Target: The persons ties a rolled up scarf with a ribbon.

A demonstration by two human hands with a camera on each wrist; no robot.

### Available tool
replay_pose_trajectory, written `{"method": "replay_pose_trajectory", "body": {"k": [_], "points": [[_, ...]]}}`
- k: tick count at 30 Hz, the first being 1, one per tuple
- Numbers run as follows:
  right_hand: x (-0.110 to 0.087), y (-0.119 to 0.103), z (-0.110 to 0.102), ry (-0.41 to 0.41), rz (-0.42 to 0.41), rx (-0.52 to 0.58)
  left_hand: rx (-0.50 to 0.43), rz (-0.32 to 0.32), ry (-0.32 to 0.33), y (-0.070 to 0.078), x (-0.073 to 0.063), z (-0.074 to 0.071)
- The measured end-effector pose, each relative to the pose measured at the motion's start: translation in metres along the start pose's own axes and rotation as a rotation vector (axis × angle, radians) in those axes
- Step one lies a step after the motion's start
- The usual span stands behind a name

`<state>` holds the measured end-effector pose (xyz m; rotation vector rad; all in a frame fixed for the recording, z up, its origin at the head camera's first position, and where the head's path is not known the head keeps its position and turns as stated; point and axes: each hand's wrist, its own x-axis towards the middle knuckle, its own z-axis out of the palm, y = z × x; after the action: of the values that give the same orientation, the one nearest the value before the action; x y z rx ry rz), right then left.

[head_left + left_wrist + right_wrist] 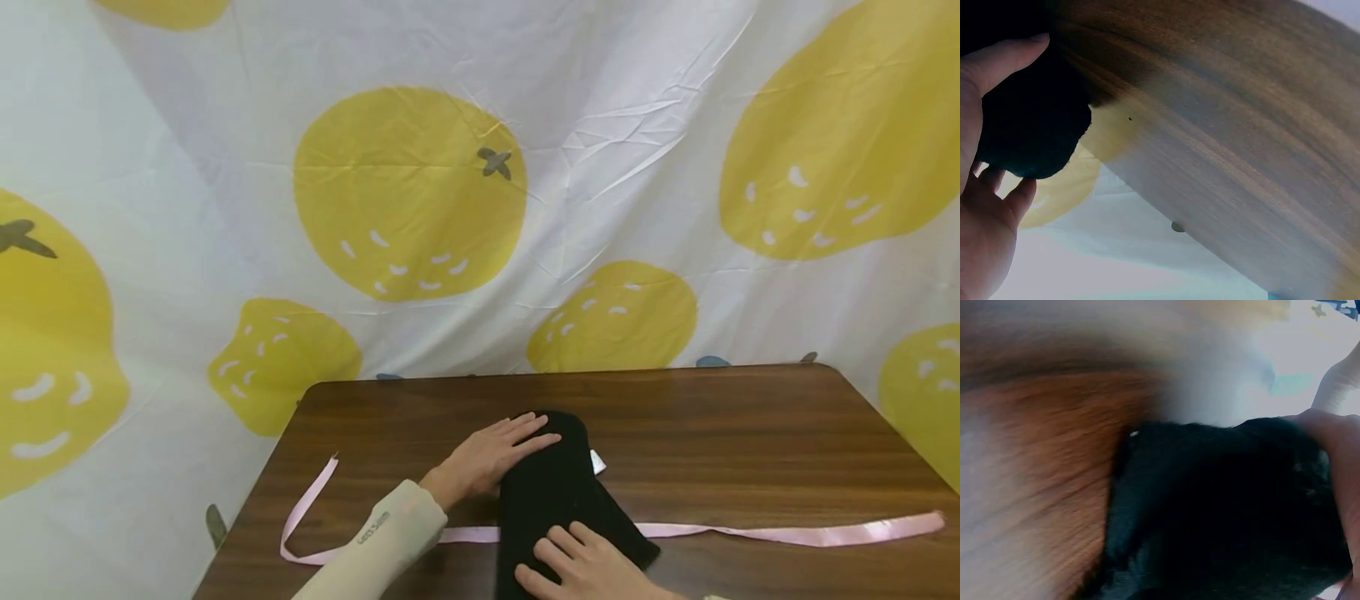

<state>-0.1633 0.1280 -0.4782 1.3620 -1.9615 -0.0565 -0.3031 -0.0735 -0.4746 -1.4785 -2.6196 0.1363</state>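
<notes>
A black piece of fabric [551, 492] with a rounded far end lies on the tabletop, flaring out to a corner at the right. A small white tag [597, 462] sticks out from its right edge. My left hand [487, 454] rests on the rounded end, its fingers stretched across the top. In the left wrist view, the thumb and fingertips of that hand [988, 231] lie at the dark cloth's edge. Lower down, my right hand [588, 571] presses on the near part with its fingers spread. The right wrist view has the fabric [1222, 512] filling its middle.
A long pink ribbon [817, 533] runs across the wooden table [712, 442], passing beneath the fabric and curling up at the left end. Behind the table's far edge hangs a white curtain [600, 167] printed with yellow fruit.
</notes>
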Motion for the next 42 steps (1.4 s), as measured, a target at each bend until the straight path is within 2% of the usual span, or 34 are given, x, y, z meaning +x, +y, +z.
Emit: {"method": "replay_pose_trajectory", "body": {"k": [10,17,29,37,42], "points": [[-0.006,-0.007,0.008,0.037,0.06,0.065,-0.016,-0.005,0.009,0.002,-0.005,0.002],[-0.008,-0.006,0.015,0.037,0.039,0.119,-0.005,-0.006,0.015,0.002,-0.006,0.004],[-0.017,-0.013,0.029,0.082,-0.002,0.083,0.03,-0.027,-0.012,0.008,-0.009,0.003],[-0.018,-0.014,0.031,0.091,-0.005,0.08,0.054,-0.012,0.029,0.007,-0.008,0.005],[-0.018,-0.013,0.031,0.096,-0.003,0.085,0.065,-0.016,0.028,0.007,-0.006,0.004]]}}
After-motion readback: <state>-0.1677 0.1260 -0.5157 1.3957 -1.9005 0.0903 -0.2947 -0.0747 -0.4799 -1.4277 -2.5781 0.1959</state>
